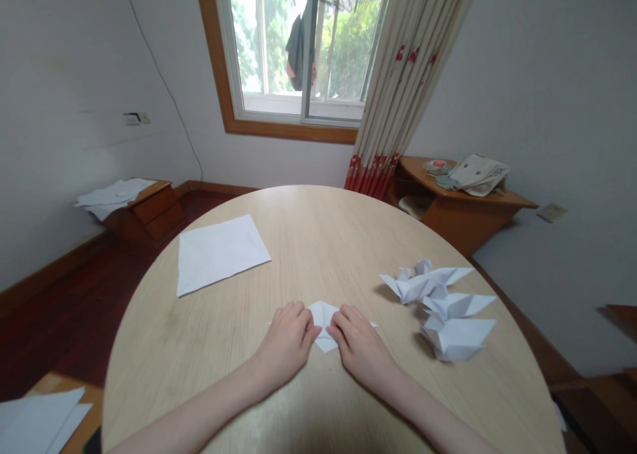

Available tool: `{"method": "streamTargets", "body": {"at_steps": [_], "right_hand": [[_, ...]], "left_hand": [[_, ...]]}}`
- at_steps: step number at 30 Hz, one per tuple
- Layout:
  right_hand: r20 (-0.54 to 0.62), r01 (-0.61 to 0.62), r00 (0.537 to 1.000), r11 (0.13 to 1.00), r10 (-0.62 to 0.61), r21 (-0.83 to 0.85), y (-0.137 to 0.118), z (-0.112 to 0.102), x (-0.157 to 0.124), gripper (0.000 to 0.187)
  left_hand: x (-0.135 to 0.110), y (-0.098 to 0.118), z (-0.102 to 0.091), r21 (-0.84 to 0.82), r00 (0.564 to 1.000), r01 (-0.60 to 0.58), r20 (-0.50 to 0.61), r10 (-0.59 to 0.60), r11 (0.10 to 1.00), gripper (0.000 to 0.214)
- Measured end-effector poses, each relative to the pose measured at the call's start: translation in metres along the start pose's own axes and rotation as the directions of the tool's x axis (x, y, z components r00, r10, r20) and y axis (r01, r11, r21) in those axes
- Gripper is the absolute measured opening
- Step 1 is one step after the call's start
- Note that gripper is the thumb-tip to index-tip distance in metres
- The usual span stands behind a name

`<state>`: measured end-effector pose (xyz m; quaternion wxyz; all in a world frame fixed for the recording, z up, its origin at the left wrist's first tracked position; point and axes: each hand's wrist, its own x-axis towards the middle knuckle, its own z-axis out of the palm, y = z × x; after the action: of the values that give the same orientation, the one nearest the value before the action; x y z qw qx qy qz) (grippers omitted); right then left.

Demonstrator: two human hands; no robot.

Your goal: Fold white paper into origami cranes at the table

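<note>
From the head camera, the left hand [286, 338] and the right hand [361, 348] lie palm down on a pale wood-grain table [308, 222], their fingers curved and meeting a small folded paper [322, 324] from either side. Neither hand is clenched; both fingertips rest on the paper and hold it against the tabletop. The paper sits between the hands, a crisp white shape of sharp points and creased flaps, partly covered by the fingers.

Just right of the right hand lie three folded paper models [455, 338], [458, 304], [423, 283], bunched close together, all white and angular, with pointed ends and crumpled-looking folds. Ahead of the left hand, well apart from it, lies a flat white sheet of paper [219, 255], smooth and roughly rectangular.

Far beyond the right hand stands a wooden corner table [462, 205] with a rumpled cloth bag [478, 174] on it. Far beyond the left hand, a low wooden cabinet [154, 205] carries loose white paper [114, 197]. More white paper [40, 417] lies on a wooden surface below and left of the left hand. Straight ahead, past the round table's edge, are a wood-framed window [298, 49] and a cream curtain [403, 75] with red flowers.
</note>
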<state>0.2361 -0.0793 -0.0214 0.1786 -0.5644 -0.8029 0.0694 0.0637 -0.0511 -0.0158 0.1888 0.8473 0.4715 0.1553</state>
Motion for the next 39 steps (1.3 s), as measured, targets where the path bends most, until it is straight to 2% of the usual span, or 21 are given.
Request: {"method": "streamTargets", "body": {"at_steps": [4, 14, 22, 29, 34, 39], "right_hand": [[-0.002, 0.007, 1.0, 1.0, -0.007, 0.015, 0.0, 0.0, -0.001, 0.018], [-0.042, 0.006, 0.999, 0.999, -0.008, -0.046, 0.001, 0.004, 0.0, 0.017], [-0.045, -0.012, 0.999, 0.993, 0.007, -0.12, -0.001, 0.007, 0.0, 0.014], [-0.029, -0.012, 1.0, 0.988, 0.008, -0.154, -0.004, 0.005, -0.001, 0.014], [-0.037, -0.017, 0.999, 0.988, 0.012, -0.156, -0.004, 0.005, -0.002, 0.014], [-0.032, -0.029, 0.999, 0.986, 0.025, -0.164, -0.005, 0.005, -0.002, 0.013]], "left_hand": [[-0.001, 0.0, 0.0, 0.012, 1.0, -0.001, -0.004, 0.001, 1.0, 0.017], [-0.001, 0.006, -0.003, 0.166, 1.0, -0.022, 0.021, 0.018, 0.986, 0.017], [-0.001, 0.004, -0.001, 0.013, 0.999, 0.031, -0.017, -0.031, 0.999, 0.018], [0.001, 0.009, -0.005, -0.025, 0.997, 0.079, -0.019, -0.079, 0.997, 0.02], [0.004, 0.012, -0.01, -0.076, 0.99, 0.141, 0.022, -0.139, 0.987, 0.02], [0.005, 0.013, -0.011, -0.057, 0.991, 0.137, 0.02, -0.136, 0.989, 0.02]]}}
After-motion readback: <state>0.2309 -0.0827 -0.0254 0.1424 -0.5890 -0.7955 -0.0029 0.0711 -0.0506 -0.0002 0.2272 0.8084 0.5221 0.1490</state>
